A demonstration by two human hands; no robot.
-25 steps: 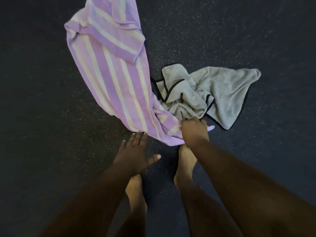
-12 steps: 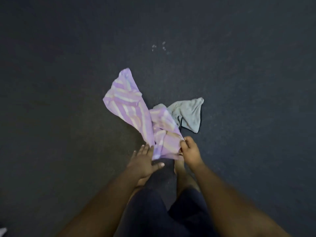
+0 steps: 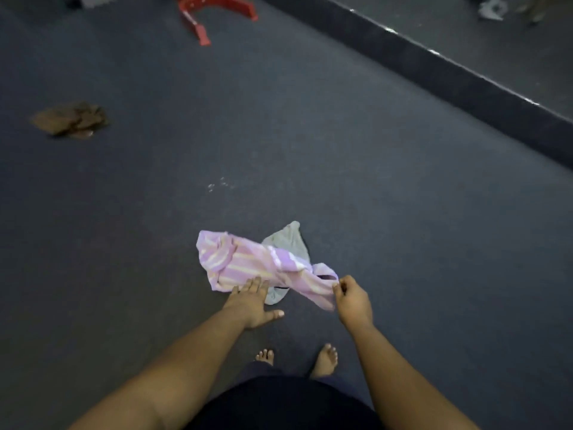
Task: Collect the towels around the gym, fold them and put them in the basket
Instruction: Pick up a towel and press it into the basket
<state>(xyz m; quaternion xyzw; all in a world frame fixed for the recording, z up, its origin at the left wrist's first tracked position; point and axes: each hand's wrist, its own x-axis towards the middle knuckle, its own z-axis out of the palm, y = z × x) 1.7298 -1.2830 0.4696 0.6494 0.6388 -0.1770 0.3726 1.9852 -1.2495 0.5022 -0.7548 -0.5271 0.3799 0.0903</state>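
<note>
- A brown towel [image 3: 69, 120] is lying crumpled on the dark floor [image 3: 310, 150] at the far left, well apart from the person and not yet collected
- A red frame [image 3: 210, 10], some piece of gym gear, is showing at the top edge; what it is exactly I cannot tell
- The left hand [image 3: 252, 301] is reaching forward with its fingers straight and spread, gripping nothing, its fingertips meeting the near edge of the cloth bundle
- The striped purple towel [image 3: 248, 262] is hanging bunched and twisted between the two hands, clear of the floor as far as I can judge
- A grey towel [image 3: 290, 243] is showing behind and below the striped one, seemingly gathered up along with it
- The right hand [image 3: 353, 301] is pinching the right end of the striped towel between thumb and curled fingers; the hands are standing apart, the bundle spanning the gap
- A raised dark ledge [image 3: 434, 72] is running diagonally across the upper right, with something pale beyond it that is too blurred to name
- Judging progress: collecting is only partly done, nothing is being folded yet, and no basket is showing in view
</note>
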